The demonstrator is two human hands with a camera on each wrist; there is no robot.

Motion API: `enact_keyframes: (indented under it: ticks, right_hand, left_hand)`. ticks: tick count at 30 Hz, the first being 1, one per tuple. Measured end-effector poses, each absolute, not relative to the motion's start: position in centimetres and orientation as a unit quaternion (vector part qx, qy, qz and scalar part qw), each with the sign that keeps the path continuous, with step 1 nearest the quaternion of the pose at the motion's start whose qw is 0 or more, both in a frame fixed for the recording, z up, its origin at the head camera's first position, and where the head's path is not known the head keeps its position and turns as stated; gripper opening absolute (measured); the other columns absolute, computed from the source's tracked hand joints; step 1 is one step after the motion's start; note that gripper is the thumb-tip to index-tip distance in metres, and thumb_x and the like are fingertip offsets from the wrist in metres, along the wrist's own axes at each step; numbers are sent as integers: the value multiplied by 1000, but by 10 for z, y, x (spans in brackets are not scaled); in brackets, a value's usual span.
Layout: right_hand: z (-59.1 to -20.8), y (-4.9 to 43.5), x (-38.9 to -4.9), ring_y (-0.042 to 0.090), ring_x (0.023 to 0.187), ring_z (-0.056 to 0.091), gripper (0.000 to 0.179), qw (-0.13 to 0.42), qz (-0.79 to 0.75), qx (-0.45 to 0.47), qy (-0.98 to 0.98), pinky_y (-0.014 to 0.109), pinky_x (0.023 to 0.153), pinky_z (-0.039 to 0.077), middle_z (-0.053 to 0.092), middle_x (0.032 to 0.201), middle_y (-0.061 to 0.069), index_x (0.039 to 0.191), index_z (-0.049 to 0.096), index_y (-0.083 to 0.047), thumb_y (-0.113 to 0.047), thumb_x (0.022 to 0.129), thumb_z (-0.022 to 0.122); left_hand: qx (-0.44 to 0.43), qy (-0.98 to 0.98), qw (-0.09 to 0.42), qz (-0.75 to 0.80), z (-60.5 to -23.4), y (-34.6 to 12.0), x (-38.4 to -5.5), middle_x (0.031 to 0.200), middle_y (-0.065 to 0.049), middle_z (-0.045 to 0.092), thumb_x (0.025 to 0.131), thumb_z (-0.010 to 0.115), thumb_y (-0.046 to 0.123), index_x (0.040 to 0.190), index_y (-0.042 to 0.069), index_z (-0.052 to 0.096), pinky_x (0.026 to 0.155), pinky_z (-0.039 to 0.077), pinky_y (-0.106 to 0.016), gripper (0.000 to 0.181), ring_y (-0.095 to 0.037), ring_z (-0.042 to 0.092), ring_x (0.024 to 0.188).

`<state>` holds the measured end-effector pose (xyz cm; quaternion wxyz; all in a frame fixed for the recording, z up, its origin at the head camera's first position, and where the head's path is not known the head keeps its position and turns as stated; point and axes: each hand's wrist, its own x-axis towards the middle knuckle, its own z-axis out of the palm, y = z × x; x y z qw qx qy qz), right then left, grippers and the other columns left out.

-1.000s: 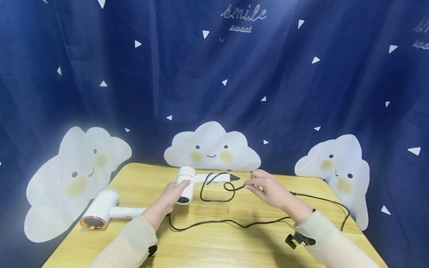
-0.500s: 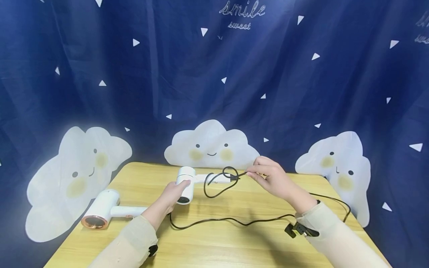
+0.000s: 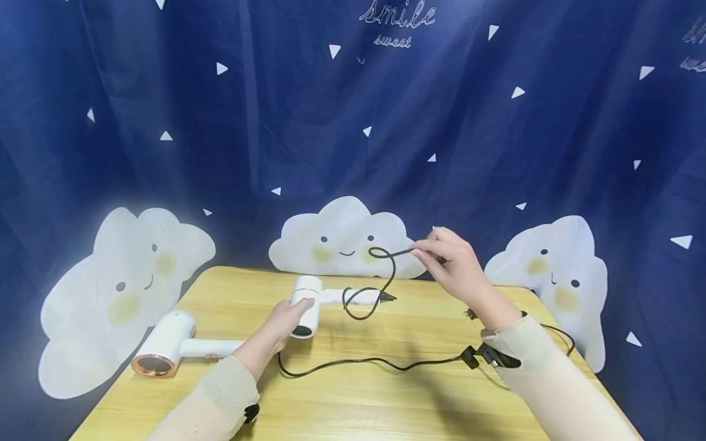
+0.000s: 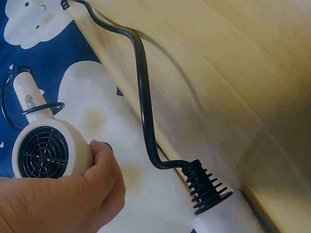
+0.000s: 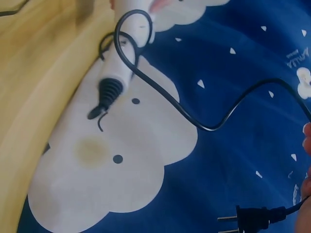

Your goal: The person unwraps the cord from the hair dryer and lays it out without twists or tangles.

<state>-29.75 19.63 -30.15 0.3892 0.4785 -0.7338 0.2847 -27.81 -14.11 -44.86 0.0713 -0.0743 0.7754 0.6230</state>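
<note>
In the head view my left hand [image 3: 288,317] grips the barrel of a white hair dryer [image 3: 307,286], its thumb on the side. The dryer's handle points right and ends in a black ribbed cord guard [image 3: 388,296]. A black cord [image 3: 394,268] loops about that handle and rises in a curl to my right hand [image 3: 456,266]. Thumb and fingers of that hand pinch the cord above the table. A two-pin plug [image 5: 253,218] hangs beside the right hand in the right wrist view. The left wrist view shows the dryer's dark round grille [image 4: 43,151].
A second white hair dryer [image 3: 168,343] with a copper-coloured rim lies on the left of the wooden table [image 3: 331,404]. Its black cord [image 3: 380,360] runs across the table toward the right. A blue curtain [image 3: 309,122] with white clouds hangs behind the table.
My right hand has risen and moved slightly right, drawing the cord up with it. The loop by the handle has lifted and changed shape. My left hand and both dryers stay nearly still.
</note>
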Motion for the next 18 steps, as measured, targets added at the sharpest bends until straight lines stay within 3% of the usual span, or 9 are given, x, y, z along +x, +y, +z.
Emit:
enact_keyframes:
  ticks: [3, 7, 18]
  right_hand:
    - [-297, 197, -303, 15, 66, 42, 8, 403, 284, 459, -739, 22, 62, 32, 50, 72, 1, 97, 77, -2, -4, 91, 71]
    - [-294, 199, -311, 14, 66, 46, 12, 434, 275, 422, -748, 23, 60, 35, 53, 72, 2, 96, 77, -1, 4, 85, 74]
    - [-290, 204, -337, 23, 71, 51, 7, 467, 273, 339, -770, 33, 64, 40, 51, 73, 7, 95, 76, 0, -2, 89, 73]
  left_hand:
    - [-77, 775, 67, 624, -449, -141, -277, 102, -13, 61, 97, 57, 44, 111, -3, 58, 77, 48, -31, 49, -23, 58, 87]
    - [-75, 776, 65, 623, -450, -140, -276, 100, -13, 61, 96, 58, 44, 110, -4, 57, 75, 48, -30, 50, -23, 58, 85]
    - [-62, 776, 63, 624, -450, -141, -274, 99, -13, 61, 96, 57, 44, 110, -5, 57, 73, 49, -31, 52, -22, 59, 84]
